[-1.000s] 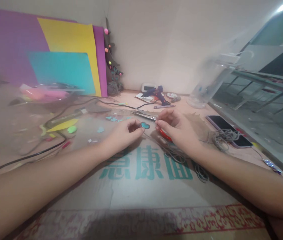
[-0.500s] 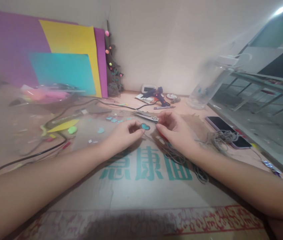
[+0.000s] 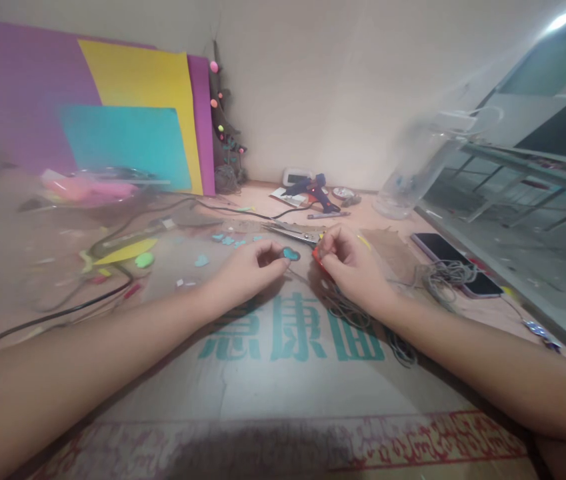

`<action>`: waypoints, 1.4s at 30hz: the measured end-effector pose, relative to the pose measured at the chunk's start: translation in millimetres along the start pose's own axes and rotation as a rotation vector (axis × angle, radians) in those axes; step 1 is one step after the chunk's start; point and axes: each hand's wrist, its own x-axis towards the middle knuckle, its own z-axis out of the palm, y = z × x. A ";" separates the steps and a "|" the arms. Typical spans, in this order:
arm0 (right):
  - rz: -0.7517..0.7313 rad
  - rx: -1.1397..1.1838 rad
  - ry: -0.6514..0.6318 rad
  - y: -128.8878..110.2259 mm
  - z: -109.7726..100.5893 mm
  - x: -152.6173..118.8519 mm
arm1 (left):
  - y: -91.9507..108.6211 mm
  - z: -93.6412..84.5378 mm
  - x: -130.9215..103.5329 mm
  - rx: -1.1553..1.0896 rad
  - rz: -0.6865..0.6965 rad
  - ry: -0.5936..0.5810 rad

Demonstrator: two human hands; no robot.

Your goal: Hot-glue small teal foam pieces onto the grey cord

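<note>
My left hand pinches a small teal heart with a dark rim between thumb and fingertips, just above the cardboard. To its right, my right hand has thumb and fingers drawn together; whatever is between them is too small to make out. Behind and partly under that hand are metal scissors, blades pointing left, their handles mostly hidden. A red part shows beside the right fingertips. Loose grey cord lies in loops beneath my right wrist.
Teal foam cutouts are scattered left of my hands. A glue gun sits at the back with its black cable running left. On the right are a phone, tangled cord and a clear bottle. Coloured sheets stand at back left.
My right hand's fingers have drawn closer together and turned slightly, exposing more red beside them and some yellow behind. My left hand and the heart stay in place.
</note>
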 end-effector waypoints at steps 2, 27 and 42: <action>0.004 0.017 -0.012 0.7 -0.7 -0.6 | -2.1 0.0 0.1 0.005 0.001 0.000; 0.080 -0.026 -0.028 -15.1 0.3 1.9 | 3.1 0.9 -1.0 0.006 -0.023 -0.003; 0.156 0.050 -0.030 -19.7 2.8 0.0 | 1.4 0.6 -1.4 0.030 -0.001 0.007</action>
